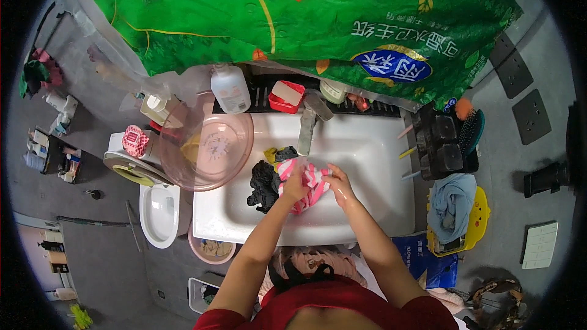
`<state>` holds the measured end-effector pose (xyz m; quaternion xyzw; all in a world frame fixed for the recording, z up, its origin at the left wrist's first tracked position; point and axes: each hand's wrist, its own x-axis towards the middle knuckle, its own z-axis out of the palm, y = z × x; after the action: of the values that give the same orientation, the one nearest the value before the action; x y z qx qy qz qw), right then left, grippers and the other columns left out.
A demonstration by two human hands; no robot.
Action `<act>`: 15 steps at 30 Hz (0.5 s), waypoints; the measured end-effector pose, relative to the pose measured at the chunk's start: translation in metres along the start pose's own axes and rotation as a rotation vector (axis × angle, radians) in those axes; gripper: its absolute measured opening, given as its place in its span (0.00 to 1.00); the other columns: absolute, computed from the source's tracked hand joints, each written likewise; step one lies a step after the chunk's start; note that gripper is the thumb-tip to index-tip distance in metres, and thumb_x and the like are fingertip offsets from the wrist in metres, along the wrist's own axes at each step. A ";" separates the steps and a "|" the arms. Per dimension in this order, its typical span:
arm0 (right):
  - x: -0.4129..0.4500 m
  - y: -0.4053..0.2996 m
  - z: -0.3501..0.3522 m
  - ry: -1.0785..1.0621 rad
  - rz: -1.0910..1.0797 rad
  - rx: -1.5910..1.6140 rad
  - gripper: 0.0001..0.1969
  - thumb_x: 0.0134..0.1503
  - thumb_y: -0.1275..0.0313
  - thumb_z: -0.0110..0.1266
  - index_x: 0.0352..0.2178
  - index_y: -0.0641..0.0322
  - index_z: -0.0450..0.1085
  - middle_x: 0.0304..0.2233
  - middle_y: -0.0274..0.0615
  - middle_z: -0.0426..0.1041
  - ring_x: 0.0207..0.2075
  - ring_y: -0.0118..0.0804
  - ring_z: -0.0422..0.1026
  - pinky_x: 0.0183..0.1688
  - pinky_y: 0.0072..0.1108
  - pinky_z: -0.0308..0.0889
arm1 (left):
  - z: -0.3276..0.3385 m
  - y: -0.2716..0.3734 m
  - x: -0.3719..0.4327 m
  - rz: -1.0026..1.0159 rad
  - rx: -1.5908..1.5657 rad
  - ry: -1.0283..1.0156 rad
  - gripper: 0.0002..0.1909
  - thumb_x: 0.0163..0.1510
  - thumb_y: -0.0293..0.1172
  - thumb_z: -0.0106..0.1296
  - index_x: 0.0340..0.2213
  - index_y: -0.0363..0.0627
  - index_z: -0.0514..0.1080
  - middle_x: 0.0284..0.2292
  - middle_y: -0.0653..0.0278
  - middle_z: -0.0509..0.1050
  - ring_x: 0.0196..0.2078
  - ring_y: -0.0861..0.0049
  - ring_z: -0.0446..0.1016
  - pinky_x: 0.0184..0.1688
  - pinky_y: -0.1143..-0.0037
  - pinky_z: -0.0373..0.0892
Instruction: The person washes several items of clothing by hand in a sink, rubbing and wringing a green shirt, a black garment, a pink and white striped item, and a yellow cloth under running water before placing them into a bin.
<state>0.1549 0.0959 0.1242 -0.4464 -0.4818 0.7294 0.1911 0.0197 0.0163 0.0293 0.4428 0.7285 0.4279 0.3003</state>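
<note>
A wet pink-and-white striped cloth (316, 189) is bunched below the metal faucet (306, 135) in a white sink (380, 211). My left hand (294, 187) grips it from its left side, the fingers partly lost in the folds. At the cloth's right edge, my right hand (341, 186) pinches the fabric between thumb and fingers, its skin shining wet. To the left of both hands lies a crumpled black cloth (263, 187) on the basin floor. A dark grey cloth (287, 153) and a yellow cloth (271, 154) sit behind it.
A translucent pink basin (220, 165) overhangs the sink's left side. Behind the faucet stand a pump bottle (230, 89) and a red soap box (285, 101). A green plastic tissue pack (312, 23) hangs over the back. At right are a black holder (438, 142) and a yellow basket (481, 213).
</note>
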 end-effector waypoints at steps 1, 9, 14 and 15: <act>-0.001 0.002 0.000 -0.007 0.002 -0.015 0.26 0.42 0.74 0.52 0.46 0.57 0.58 0.27 0.32 0.65 0.31 0.24 0.63 0.33 0.16 0.56 | 0.001 -0.005 0.000 -0.045 -0.059 -0.007 0.43 0.34 0.25 0.53 0.52 0.50 0.44 0.44 0.55 0.63 0.42 0.63 0.65 0.42 0.72 0.63; 0.010 0.013 -0.032 0.048 0.055 -0.013 0.28 0.43 0.73 0.52 0.48 0.56 0.54 0.33 0.38 0.64 0.36 0.28 0.63 0.39 0.22 0.57 | -0.013 0.022 -0.002 -0.379 -0.229 0.003 0.15 0.45 0.39 0.45 0.28 0.39 0.70 0.17 0.60 0.71 0.20 0.72 0.70 0.27 0.76 0.65; 0.011 0.015 -0.024 -0.178 0.082 -0.270 0.39 0.42 0.72 0.55 0.53 0.55 0.41 0.52 0.43 0.47 0.49 0.34 0.55 0.50 0.27 0.51 | -0.038 0.076 -0.010 -0.337 -0.436 0.142 0.13 0.47 0.35 0.44 0.19 0.37 0.70 0.15 0.67 0.69 0.18 0.84 0.65 0.22 0.81 0.61; 0.011 0.016 -0.016 -0.181 0.080 -0.271 0.39 0.42 0.72 0.55 0.53 0.55 0.41 0.52 0.43 0.47 0.49 0.34 0.55 0.50 0.27 0.51 | -0.043 0.085 -0.013 -0.300 -0.573 0.100 0.13 0.48 0.34 0.43 0.17 0.38 0.69 0.16 0.70 0.67 0.18 0.86 0.63 0.21 0.83 0.60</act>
<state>0.1653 0.1047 0.1027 -0.4196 -0.5727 0.7020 0.0558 0.0230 0.0102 0.1248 0.2062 0.6493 0.5878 0.4363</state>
